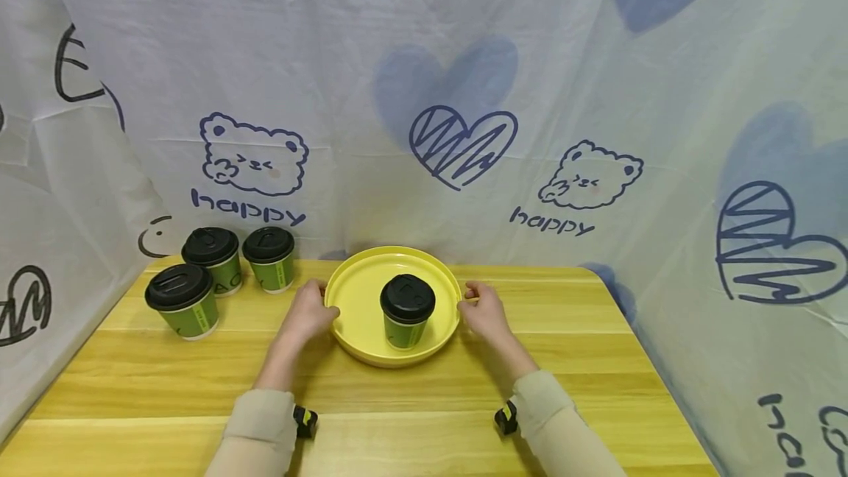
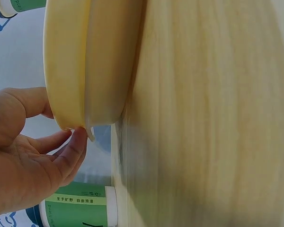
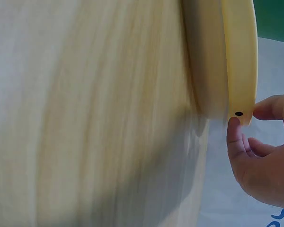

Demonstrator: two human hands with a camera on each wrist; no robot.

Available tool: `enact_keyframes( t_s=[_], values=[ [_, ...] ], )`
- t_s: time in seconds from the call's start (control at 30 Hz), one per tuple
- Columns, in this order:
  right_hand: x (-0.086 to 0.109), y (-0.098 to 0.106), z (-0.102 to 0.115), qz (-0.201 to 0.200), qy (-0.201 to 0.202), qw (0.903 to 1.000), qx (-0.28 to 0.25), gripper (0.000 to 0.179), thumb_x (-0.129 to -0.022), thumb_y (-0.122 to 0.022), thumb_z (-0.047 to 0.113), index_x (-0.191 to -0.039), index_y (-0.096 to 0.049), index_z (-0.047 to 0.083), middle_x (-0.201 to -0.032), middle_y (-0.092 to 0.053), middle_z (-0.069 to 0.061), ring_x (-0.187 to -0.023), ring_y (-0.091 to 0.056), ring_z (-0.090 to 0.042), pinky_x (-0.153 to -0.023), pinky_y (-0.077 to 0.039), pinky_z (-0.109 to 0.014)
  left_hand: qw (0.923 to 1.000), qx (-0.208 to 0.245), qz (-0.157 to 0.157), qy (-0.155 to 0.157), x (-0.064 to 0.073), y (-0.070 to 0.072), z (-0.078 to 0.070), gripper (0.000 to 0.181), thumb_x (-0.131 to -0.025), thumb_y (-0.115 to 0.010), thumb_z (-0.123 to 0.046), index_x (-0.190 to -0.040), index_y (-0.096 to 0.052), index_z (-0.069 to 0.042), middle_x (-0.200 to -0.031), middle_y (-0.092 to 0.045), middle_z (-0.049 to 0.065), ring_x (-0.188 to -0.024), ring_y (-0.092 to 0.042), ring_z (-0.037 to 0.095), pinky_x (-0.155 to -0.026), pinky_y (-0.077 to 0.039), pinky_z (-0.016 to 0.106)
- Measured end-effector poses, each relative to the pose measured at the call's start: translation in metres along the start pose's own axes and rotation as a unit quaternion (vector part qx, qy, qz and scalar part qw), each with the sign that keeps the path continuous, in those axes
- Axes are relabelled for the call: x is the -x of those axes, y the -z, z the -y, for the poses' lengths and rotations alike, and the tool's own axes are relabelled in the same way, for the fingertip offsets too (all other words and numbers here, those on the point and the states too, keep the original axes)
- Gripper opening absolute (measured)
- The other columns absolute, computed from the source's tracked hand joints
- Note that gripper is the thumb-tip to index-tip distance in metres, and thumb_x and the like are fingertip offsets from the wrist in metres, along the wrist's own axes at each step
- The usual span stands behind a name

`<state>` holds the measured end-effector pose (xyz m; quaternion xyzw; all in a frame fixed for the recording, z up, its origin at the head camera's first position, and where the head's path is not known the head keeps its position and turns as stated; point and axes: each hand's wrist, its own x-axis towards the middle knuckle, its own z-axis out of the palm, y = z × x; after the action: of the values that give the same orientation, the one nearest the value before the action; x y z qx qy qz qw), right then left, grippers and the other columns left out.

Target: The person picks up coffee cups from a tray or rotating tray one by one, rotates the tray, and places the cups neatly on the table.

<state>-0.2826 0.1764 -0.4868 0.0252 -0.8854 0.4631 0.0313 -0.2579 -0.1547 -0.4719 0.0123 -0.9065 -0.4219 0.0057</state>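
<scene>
A round yellow tray (image 1: pixel 354 293) with a raised rim lies near the back edge of the table. On it, right of centre, stands a green paper cup (image 1: pixel 405 308) with a black lid. My left hand (image 1: pixel 308 313) pinches the tray's left rim, and my right hand (image 1: pixel 486 311) pinches the right rim. In the left wrist view, the left thumb is over the rim of the tray (image 2: pixel 66 61) and the fingertips press its outer side. The right wrist view shows thumb and fingers meeting the tray wall (image 3: pixel 241 61) beside a small dark spot.
Three more lidded green cups stand at the back left: a front one (image 1: pixel 185 304), a rear one (image 1: pixel 215 260) and one nearer the tray (image 1: pixel 270 260). The wooden table (image 1: pixel 397 425) ends at a printed cloth (image 1: pixel 344 131) hanging behind and at both sides.
</scene>
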Motion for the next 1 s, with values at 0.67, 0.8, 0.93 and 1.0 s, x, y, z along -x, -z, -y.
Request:
enact_keyframes(
  t_s=[0.67,0.8,0.93,1.0],
  values=[
    [0.022,-0.007,0.005,-0.006,-0.048,0.9957,-0.078,0.048,-0.089,-0.057,-0.002,-0.136,-0.059,-0.009,-0.117,-0.059,-0.018,-0.089,-0.06,-0.021,-0.073,-0.051,-0.027,0.999,0.038,-0.012,0.018,0.01,-0.002,-0.001,0.057,-0.087,-0.064,-0.002,-0.136,-0.047,0.02,-0.132,-0.054,0.037,-0.124,-0.054,0.047,-0.108,-0.046,0.056],
    [0.027,-0.009,0.007,-0.012,-0.065,0.993,-0.098,0.05,-0.089,-0.057,-0.002,-0.137,-0.058,-0.009,-0.12,-0.058,-0.019,-0.09,-0.061,-0.02,-0.073,-0.052,-0.025,0.9983,0.052,-0.012,0.024,0.015,-0.003,-0.002,0.058,-0.087,-0.063,-0.001,-0.138,-0.046,0.02,-0.135,-0.053,0.039,-0.124,-0.055,0.048,-0.106,-0.048,0.055],
    [0.031,-0.01,0.009,-0.015,-0.067,0.9905,-0.119,0.051,-0.088,-0.057,-0.002,-0.138,-0.057,-0.01,-0.121,-0.059,-0.022,-0.091,-0.063,-0.02,-0.071,-0.054,-0.024,0.9981,0.056,-0.011,0.02,0.017,-0.004,-0.003,0.056,-0.087,-0.062,0.001,-0.138,-0.047,0.02,-0.134,-0.055,0.038,-0.123,-0.057,0.047,-0.104,-0.05,0.054],
    [0.033,-0.011,0.009,-0.014,-0.067,0.9889,-0.132,0.051,-0.088,-0.057,-0.003,-0.139,-0.055,-0.011,-0.122,-0.058,-0.023,-0.09,-0.063,-0.02,-0.071,-0.056,-0.026,0.9983,0.054,-0.014,0.017,0.018,-0.003,-0.003,0.055,-0.087,-0.062,0.002,-0.137,-0.048,0.02,-0.133,-0.056,0.038,-0.122,-0.058,0.046,-0.103,-0.051,0.054]
  ],
)
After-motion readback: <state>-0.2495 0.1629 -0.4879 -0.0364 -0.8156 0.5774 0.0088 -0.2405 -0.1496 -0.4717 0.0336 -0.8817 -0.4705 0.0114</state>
